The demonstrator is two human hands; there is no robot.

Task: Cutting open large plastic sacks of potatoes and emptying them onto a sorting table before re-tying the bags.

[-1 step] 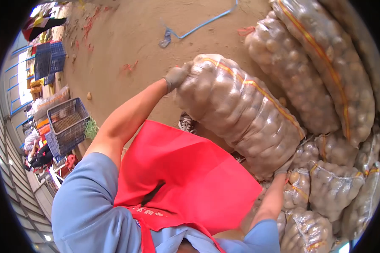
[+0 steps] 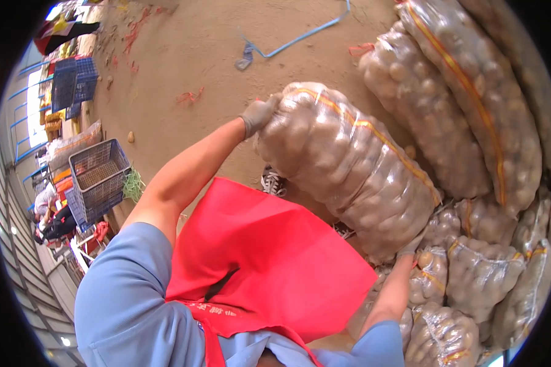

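A long, bulging sack of potatoes [image 2: 349, 168], see-through with a yellow-orange stripe, lies slantwise in front of me. My left hand [image 2: 260, 116], in a grey glove, is closed on the gathered far-left end of the sack. At its near-right end, my right hand [image 2: 412, 244] holds the bottom corner; this hand is gloved too, and its fingers are partly tucked out of sight. Below the sack hangs my red apron [image 2: 269, 251]. One of my shoes [image 2: 272, 181] shows between the apron and the sack.
Two large potato sacks [image 2: 422, 104] lie beyond on the right, with several smaller filled sacks [image 2: 483, 269] piled at the near right. On the dirt floor are a blue strap [image 2: 303, 35] and red scraps [image 2: 191, 96]. A blue plastic crate [image 2: 99, 177] stands left, with people behind.
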